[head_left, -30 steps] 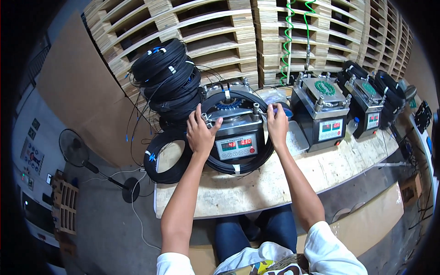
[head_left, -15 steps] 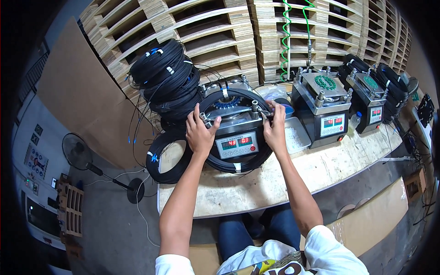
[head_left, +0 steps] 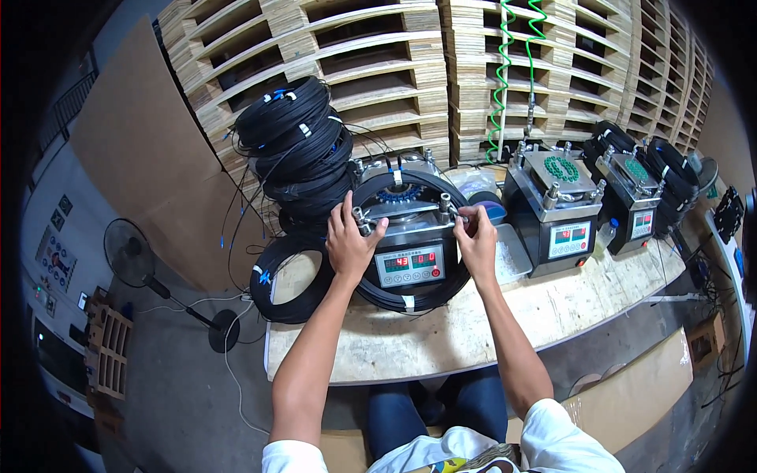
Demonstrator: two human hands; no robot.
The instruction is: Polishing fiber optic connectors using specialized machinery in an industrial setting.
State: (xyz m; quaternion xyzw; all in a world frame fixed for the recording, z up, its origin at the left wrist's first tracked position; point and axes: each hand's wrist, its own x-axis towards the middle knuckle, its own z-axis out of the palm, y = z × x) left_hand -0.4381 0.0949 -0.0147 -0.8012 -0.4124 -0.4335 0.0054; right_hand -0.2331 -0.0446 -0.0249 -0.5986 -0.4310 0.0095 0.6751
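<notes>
A black cable coil [head_left: 371,297] hangs around the front of a benchtop machine [head_left: 382,246] with a metal top and red digital display. Behind the front bar, blue-tipped connectors ring a round fixture [head_left: 400,193]. My left hand [head_left: 352,246] is closed around a metal clamp lever [head_left: 364,220] at the machine's left corner post, thumb to the right. At the opposite corner, my right hand [head_left: 478,246] pinches another small clamp lever [head_left: 460,220] beside the right post [head_left: 445,203]. Parts of both levers are hidden by my fingers.
To the left stands a tall stack of black cable coils [head_left: 296,150], with a loose coil [head_left: 276,309] below it. On the right are a white tray [head_left: 512,256], a second machine [head_left: 552,209], a bottle [head_left: 605,235] and a third machine [head_left: 631,189]. Pallets [head_left: 378,47] rise behind.
Both hands remain at the two corner posts; the right fingers have drawn together lower on their lever. The machine's display reading has changed. The whole view has shifted slightly.
</notes>
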